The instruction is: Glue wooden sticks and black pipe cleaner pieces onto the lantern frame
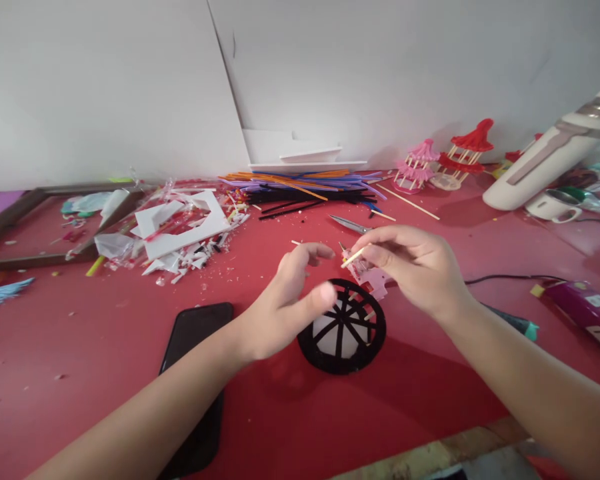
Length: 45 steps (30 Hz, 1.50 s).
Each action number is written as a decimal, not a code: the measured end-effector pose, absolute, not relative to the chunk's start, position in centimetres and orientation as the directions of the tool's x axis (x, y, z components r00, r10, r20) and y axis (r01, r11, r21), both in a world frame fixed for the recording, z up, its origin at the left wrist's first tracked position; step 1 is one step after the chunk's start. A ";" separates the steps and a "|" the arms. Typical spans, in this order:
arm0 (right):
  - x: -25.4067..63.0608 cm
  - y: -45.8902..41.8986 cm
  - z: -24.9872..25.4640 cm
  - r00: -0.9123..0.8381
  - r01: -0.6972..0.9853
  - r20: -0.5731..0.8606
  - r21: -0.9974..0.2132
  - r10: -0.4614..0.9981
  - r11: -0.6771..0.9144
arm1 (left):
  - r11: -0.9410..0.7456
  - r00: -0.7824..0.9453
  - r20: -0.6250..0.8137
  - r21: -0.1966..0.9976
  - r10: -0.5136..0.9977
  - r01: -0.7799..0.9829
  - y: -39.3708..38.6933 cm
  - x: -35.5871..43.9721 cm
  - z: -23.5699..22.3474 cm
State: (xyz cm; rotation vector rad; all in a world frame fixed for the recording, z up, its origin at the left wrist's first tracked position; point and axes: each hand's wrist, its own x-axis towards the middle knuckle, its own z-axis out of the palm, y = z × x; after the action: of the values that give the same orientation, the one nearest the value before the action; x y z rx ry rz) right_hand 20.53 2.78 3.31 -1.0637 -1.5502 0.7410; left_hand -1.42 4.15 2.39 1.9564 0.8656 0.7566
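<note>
Between the thumb and fingers of my right hand [415,270] is a short, pale wooden stick [352,258], its free end pointing left. My left hand [293,300] holds nothing; its thumb and fingers are spread apart, close to the stick but not touching it. Below both hands, a round black frame with spokes [341,321] and a white base lies on the red table. Small pale stick pieces show at its upper right side. Just behind it is a pink cut piece [375,280], partly hidden by my right hand. Scissors [349,225] lie beyond my hands.
A black phone [200,340] lies under my left forearm. Colored pipe cleaners [305,187] are heaped at the back, with white foam scraps [185,223] to their left. Small pink [417,167] and red pavilions [465,157], a thermos [550,153], a cup [553,205] and a purple power strip [583,310] stand right.
</note>
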 end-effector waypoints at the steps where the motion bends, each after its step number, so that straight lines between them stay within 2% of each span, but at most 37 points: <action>1: 20.5 2.6 3.1 0.009 0.262 0.419 -0.877 0.908 0.402 | -0.405 0.657 0.158 0.881 0.737 0.243 4.1 -2.0 2.0; 5: 20.4 1.4 1.6 0.123 0.364 0.502 -0.825 0.856 0.432 | -0.414 0.782 0.118 0.890 0.612 0.190 3.5 -3.7 0.4; 9: 20.2 0.7 0.4 0.027 0.512 0.648 -0.663 0.761 0.546 | -0.397 0.769 0.131 0.902 0.626 0.170 3.0 -3.7 -0.6; 12: 20.2 0.3 0.2 -0.044 0.548 0.709 -0.571 0.704 0.611 | -0.432 0.741 0.189 0.889 0.645 0.149 2.9 -3.2 -0.8; 16: 20.1 -0.1 0.3 -0.037 0.522 0.726 -0.572 0.687 0.633 | -0.420 0.711 0.209 0.898 0.671 0.132 2.8 -2.7 -0.8; 20: 20.0 -0.3 0.3 -0.017 0.548 0.749 -0.547 0.662 0.633 | -0.461 0.707 0.206 0.867 0.676 0.189 2.7 -2.5 -0.5; 30: 19.4 -0.1 0.3 -0.072 0.556 0.752 -0.515 0.655 0.653 | -0.490 0.760 0.152 0.838 0.632 0.240 2.7 -2.5 -0.2; 45: 19.4 0.3 0.5 -0.159 0.533 0.758 -0.473 0.632 0.702 | -0.526 0.773 0.161 0.813 0.614 0.249 3.0 -2.6 -0.4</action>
State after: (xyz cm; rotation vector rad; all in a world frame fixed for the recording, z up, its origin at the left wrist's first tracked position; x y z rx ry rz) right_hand 19.40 0.27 0.49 -0.9178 -1.8192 0.1135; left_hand -2.56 3.02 -0.38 2.1243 0.6413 0.5534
